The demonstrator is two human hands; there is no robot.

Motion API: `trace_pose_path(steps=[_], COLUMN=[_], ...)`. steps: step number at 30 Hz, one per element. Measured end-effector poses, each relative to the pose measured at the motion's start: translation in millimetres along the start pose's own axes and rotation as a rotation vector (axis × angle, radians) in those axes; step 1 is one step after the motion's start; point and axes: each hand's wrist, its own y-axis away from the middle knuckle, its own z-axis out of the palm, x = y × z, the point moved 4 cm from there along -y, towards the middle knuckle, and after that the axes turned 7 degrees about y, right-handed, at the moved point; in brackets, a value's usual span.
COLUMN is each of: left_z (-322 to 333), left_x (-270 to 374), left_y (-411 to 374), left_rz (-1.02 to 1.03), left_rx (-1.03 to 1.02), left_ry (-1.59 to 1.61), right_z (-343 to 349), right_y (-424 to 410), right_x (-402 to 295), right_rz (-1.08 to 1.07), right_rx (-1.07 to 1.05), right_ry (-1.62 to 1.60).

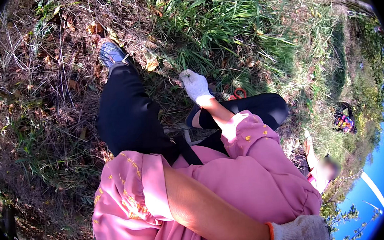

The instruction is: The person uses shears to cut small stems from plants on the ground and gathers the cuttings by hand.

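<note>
My right hand [194, 83], in a white knitted glove, reaches down to the grass [193, 60] between my legs. Its fingers look curled at some blades, but whether they grip any is not clear. Beside my bent right leg lie the orange loop handles [238, 94] of a tool, probably scissors; the rest is hidden. My left arm crosses my pink top to the lower right. There my left hand [301, 232] wears a white glove with an orange cuff; its fingers are out of sight at the picture's edge.
My left shoe [112, 53] stands among dry stems and fallen leaves. Thick green grass [220, 14] grows ahead. At the right, another person [310, 156] is low to the ground, one arm extended. A multicoloured item [344, 122] lies farther off, near shrubs.
</note>
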Motion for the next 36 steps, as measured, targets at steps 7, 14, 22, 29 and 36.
trace_pose_path(steps=[7, 14, 22, 29, 36], left_z=[-7, -2, 12, 5, 1], left_x=[3, -1, -4, 4, 5], left_y=[0, -2, 7, 3, 5], left_rz=[0.019, 0.025, 0.046, 0.079, 0.079], left_rx=[-0.021, -0.003, -0.045, -0.017, 0.016], left_ry=[-0.001, 0.065, 0.212, 0.098, 0.005], right_z=[-22, 5, -24, -86, -57], right_y=[16, 92, 86, 3, -92], right_x=[-27, -88, -74, -109, -55], right_rz=[-0.113, -0.535, -0.376, -0.424, -0.026], right_rx=[0.009, -0.380, -0.431, 0.347, 0.242], right_ry=[0.344, 0.395, 0.487, 0.333, 0.572])
